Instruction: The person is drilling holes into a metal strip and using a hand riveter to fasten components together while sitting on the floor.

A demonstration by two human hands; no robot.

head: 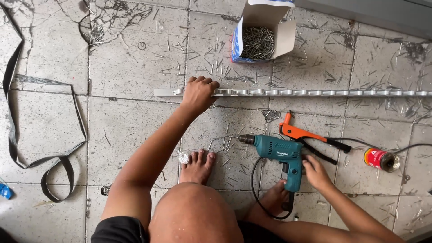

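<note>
A long metal strip (315, 92) with a row of raised clips lies across the tiled floor. My left hand (198, 92) grips it near its left end. A teal electric drill (281, 157) lies on the floor by my feet, bit pointing left. My right hand (315, 172) rests against the drill's handle, fingers partly curled, not clearly closed around it. An orange hand riveter (306, 136) with black handles lies just beyond the drill.
An open cardboard box (258, 33) full of rivets stands behind the strip, with spent pins scattered around. A red can (380, 159) lies at right. A black strap (45, 153) loops on the left floor. A metal profile (373, 13) runs along the top right.
</note>
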